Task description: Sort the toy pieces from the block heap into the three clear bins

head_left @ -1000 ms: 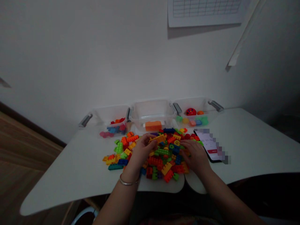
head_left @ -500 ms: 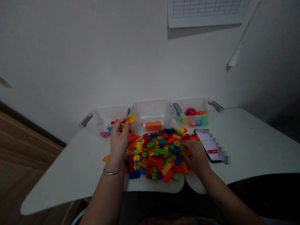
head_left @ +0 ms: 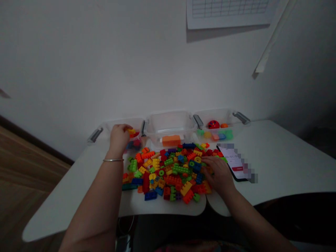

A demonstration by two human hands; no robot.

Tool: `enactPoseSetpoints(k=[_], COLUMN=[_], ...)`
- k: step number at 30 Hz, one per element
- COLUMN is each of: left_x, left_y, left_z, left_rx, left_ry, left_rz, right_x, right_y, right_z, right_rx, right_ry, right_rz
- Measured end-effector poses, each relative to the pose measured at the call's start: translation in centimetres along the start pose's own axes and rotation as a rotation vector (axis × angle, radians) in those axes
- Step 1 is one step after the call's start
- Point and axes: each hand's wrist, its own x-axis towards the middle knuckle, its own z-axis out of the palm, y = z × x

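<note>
— Here, at centre-left of the frame, what is the left hand [head_left: 118,137] doing?
— It reaches over the left clear bin [head_left: 115,130], fingers curled around a small yellow brick [head_left: 131,131] held just above the red and blue pieces already inside.
— And the right hand [head_left: 219,174]?
— Lower right of centre, it rests palm-down on the edge of the heap of coloured bricks [head_left: 170,171], fingers bent among them; whether it grips a piece cannot be told.
— What lies beyond?
— A middle bin [head_left: 170,126] holding an orange block [head_left: 171,140], a right bin [head_left: 217,120] of assorted toys, and a phone [head_left: 235,162] beside the heap.
— How should the drop go?
— Judging by the hand's position, the brick is best released well inside the rim, low, so it does not bounce out.
</note>
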Motion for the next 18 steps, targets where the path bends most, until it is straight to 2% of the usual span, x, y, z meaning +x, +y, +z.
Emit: enactPoseSetpoints(k=[10, 14, 18], left_x=[0.5, 0.0, -0.4], left_y=[0.8, 1.3, 1.7], left_z=[1.1, 1.2, 1.1], left_rx=[0.219, 0.26, 0.299], left_ry=[-0.201, -0.206, -0.156], left_rz=[-0.094, -0.132, -0.131], right_x=[0.1, 0.1, 0.3], right_y=[0.1, -0.1, -0.1], right_z=[0.0, -0.1, -0.4], right_rx=[0.02, 0.018, 0.009], right_ry=[-0.01, -0.007, 0.0], right_rz=[0.014, 0.016, 0.014])
